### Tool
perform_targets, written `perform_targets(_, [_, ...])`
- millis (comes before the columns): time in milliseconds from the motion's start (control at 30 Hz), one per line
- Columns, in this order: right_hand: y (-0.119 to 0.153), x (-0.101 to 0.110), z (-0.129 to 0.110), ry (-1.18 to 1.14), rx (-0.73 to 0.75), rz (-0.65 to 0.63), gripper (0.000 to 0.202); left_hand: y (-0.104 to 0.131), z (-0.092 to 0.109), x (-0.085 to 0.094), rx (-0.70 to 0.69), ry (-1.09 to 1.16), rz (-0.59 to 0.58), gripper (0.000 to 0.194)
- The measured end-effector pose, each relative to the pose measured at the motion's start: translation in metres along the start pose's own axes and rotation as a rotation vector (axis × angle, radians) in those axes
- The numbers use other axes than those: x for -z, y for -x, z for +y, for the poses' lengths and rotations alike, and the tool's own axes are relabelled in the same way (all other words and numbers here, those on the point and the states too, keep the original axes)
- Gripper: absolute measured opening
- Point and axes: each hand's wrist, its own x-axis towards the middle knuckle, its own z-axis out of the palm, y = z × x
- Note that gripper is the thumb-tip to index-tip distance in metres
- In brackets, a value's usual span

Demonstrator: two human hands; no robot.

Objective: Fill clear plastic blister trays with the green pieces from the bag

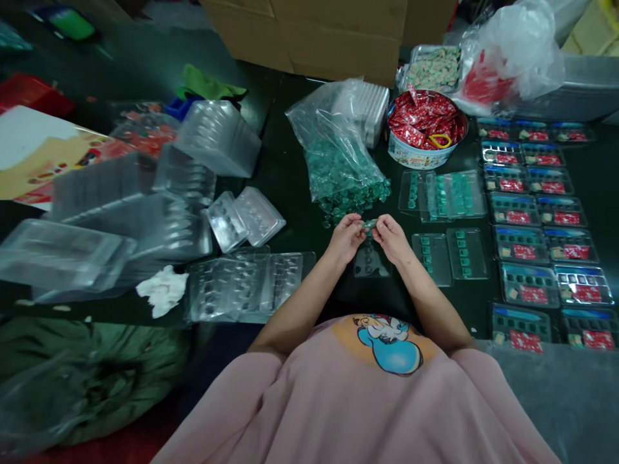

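Observation:
My left hand (347,237) and my right hand (391,237) meet in front of my body, fingers closed on a small green translucent piece (369,224) pinched between them. Its exact kind is too small to make out. Just below the hands lies a clear plastic tray (371,261) with small compartments. Beyond them, a clear bag (333,161) spills a heap of similar green pieces (353,195) onto the dark table. To the right are clear trays holding rows of green pieces, among them one tray (476,252) close to my right hand.
At right stand rows of packed trays (522,251) with blue sticks and red packets. A round tin (420,154) holds red packets and yellow-handled scissors (440,140). Stacked clear trays (130,225) and white crumpled tissue (163,291) lie left. A cardboard box (319,38) stands behind.

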Motion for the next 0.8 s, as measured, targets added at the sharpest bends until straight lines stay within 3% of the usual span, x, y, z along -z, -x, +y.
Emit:
perform_targets(233, [0.0,-0.001,-0.003,-0.023,-0.048,0.056,0.039,0.004,-0.002,0.0,-0.146,-0.162,-0.014,0.016])
perform_targets(333, [-0.001,0.003,-0.004,0.003,-0.038,0.081,0.037,0.006,-0.001,0.001,-0.178,-0.276,-0.062,0.021])
perform_targets(533, [-0.002,0.008,0.002,-0.015,-0.06,0.085,0.037,0.01,0.008,0.001,-0.435,-0.756,-0.214,0.033])
perform_targets(800, [-0.004,0.026,-0.003,0.156,-0.005,0.106,0.037,0.0,0.025,0.021,-0.523,-1.048,-0.141,0.028])
